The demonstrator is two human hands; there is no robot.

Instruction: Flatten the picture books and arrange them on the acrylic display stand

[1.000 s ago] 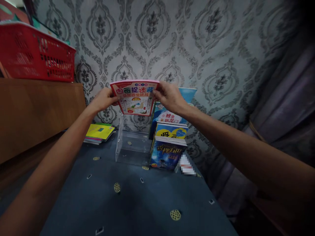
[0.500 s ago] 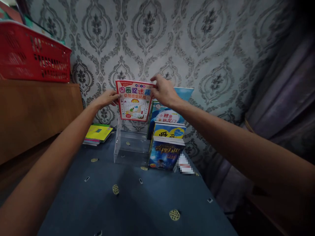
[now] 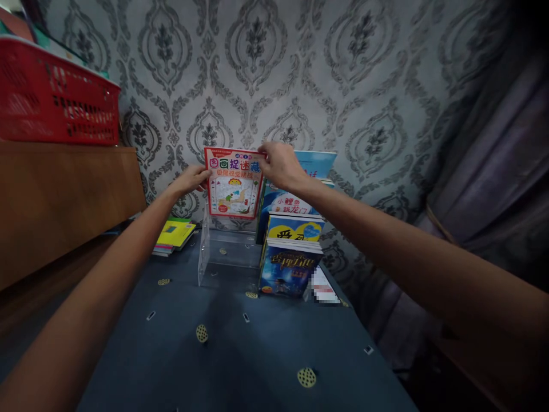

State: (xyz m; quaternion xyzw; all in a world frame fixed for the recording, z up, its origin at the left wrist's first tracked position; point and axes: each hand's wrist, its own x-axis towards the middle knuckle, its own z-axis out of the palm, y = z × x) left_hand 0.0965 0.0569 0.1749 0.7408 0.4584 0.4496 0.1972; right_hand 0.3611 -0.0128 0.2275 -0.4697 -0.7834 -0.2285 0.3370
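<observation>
A grey patterned wall [image 3: 317, 68] rises in front of me, with a dark blue cloth [image 3: 240, 366] spread flat below it and a curtain [image 3: 484, 189] hanging over on the right. To the left stands a wooden cabinet [image 3: 72, 200], with a red basket [image 3: 86, 111] sitting on top. On the cloth there's a clear plastic rack [image 3: 231, 272]; its right side is filled with books in steps, and a low pile of books [image 3: 174, 234] lies to its left, a yellow one uppermost. The red-bordered book [image 3: 235, 189] is up at the top rear of the rack's left side, just beside a blue book [image 3: 291, 204]. It's held close to upright, long axis running up and down, title at the top and front cover turned towards the person; I can't tell whether its bottom edge rests on the rack. Both hands have hold of it: the right hand [image 3: 281, 164] grips the top right corner, while the left hand [image 3: 191, 179] pinches the left edge, a little below the top corner
</observation>
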